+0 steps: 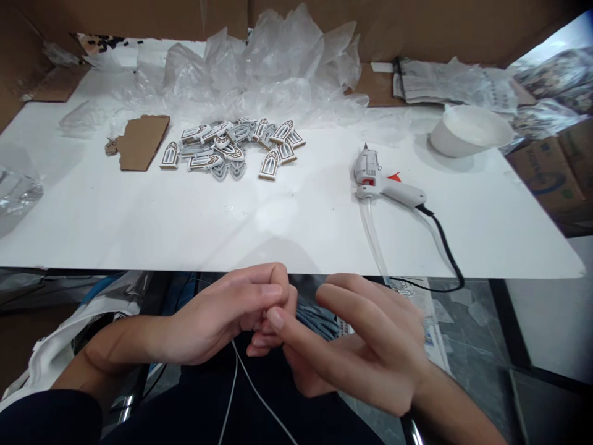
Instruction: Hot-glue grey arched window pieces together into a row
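Observation:
My left hand [231,312] is closed just in front of the table edge, its fingers curled in and the thumb laid over them. Whatever it may hold is hidden. Beside it, a fingertip of my right hand [365,346] touches the left fingers. The other right fingers are bent and spread apart, and no object shows in them. On the white table [296,228] beyond lies a pile of small arched window-shaped pieces [204,162], white and grey with brown-gold trim. To the right, a white glue gun [391,188] rests on its side, a clear glue stick trailing from it.
Crumpled clear plastic bags [278,62] line the back under a cardboard wall [417,31]. A torn cardboard piece [143,142] lies left of the pile. At right stands a white bowl [470,133]. The glue gun's black cord [447,241] loops over the front edge.

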Action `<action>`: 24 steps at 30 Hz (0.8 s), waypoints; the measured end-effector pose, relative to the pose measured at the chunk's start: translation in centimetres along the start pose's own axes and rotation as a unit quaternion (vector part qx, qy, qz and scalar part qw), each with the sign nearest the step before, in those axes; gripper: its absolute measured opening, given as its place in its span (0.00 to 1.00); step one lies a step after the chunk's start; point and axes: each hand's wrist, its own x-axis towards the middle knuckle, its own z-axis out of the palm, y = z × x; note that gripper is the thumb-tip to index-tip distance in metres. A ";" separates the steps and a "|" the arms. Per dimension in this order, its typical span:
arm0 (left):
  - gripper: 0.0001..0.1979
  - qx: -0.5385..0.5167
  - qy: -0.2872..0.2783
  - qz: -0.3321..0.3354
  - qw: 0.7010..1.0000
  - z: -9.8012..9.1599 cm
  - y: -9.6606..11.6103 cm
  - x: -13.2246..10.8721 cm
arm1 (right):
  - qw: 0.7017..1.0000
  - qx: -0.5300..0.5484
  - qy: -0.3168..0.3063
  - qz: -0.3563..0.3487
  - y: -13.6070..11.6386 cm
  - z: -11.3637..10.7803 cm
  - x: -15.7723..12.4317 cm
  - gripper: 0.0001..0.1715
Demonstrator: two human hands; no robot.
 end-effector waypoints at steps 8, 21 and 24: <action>0.14 0.004 0.002 0.001 1.000 0.0 -0.1 -0.1 | 0.999 -0.033 -0.016 0.011 -0.3 -0.3 0.0 0.24; 0.14 0.015 0.005 0.035 0.999 0.1 -0.3 0.0 | 1.000 -0.024 -0.007 0.001 -0.2 -0.3 0.6 0.19; 0.14 0.014 0.007 0.039 0.999 0.1 -0.4 0.0 | 0.999 -0.020 -0.029 -0.002 -0.2 -0.4 0.8 0.19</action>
